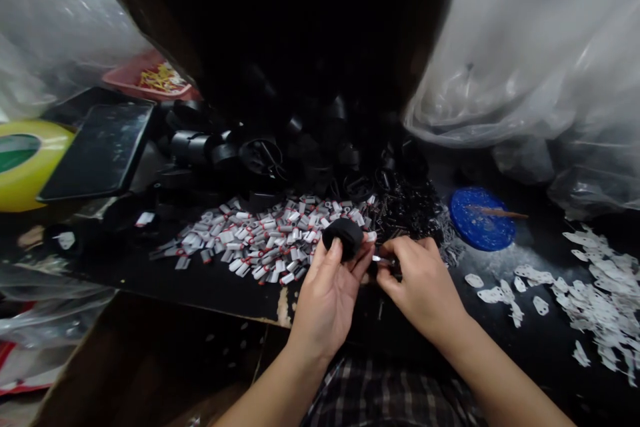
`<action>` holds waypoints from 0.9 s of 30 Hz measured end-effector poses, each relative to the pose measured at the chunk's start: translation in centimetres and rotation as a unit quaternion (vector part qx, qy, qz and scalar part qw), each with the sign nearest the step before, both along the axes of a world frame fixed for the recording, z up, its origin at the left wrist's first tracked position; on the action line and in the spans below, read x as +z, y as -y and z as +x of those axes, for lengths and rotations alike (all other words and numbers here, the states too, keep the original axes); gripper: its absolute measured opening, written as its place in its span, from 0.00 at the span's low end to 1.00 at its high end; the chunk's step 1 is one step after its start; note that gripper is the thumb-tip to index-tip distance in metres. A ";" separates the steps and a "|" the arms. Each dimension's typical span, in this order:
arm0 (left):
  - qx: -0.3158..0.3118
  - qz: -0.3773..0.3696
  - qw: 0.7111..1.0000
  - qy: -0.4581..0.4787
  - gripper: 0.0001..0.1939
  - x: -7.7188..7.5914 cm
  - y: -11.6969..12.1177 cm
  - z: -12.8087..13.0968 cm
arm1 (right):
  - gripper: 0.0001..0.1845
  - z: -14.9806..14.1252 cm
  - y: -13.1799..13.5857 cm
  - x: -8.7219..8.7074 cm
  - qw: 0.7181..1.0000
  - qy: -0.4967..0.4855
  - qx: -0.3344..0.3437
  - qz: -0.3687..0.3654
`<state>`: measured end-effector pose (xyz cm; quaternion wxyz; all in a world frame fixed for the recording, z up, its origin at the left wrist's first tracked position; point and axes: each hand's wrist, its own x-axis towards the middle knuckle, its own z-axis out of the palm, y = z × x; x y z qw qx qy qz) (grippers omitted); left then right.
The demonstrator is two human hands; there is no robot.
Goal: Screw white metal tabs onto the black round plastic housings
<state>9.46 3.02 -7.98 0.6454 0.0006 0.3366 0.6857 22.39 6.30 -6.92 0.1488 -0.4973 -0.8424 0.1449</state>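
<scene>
My left hand [327, 293] is closed around a small round black plastic part [342, 236], held upright just above the dark worktable [150, 273]. My right hand [420, 283] sits right beside it, fingers pinched on a small thin piece [384, 259] that touches the black part's side; what the piece is I cannot make out. Just behind my hands lies a heap of several small white and red pieces [260, 240]. A tangle of small black metal springs [410, 210] lies behind my right hand.
A pile of black round plastic parts [260, 153] fills the back. A blue lid [481, 218] with a stick lies at right, white flat cut-outs [595, 293] further right. A dark tablet [97, 150], yellow tape roll [23, 163], red tray [150, 77] and clear plastic bags [540, 60] surround.
</scene>
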 end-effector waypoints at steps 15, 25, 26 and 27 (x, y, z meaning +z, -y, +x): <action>-0.040 -0.017 0.999 -0.020 0.09 0.1 1.4 0.7 | 0.08 1.4 0.6 2.8 0.943 -0.276 -0.136 -0.128; -0.015 -0.015 0.989 -0.145 0.13 -0.8 3.2 1.6 | 0.06 2.2 1.4 3.1 0.932 -0.282 -0.123 -0.190; -0.015 -0.013 0.985 -0.170 0.13 -0.9 3.6 1.6 | 0.07 2.1 1.6 3.2 0.929 -0.284 -0.124 -0.201; -0.018 -0.013 0.981 -0.193 0.14 -1.0 4.0 1.5 | 0.07 2.1 1.8 3.3 0.928 -0.283 -0.124 -0.209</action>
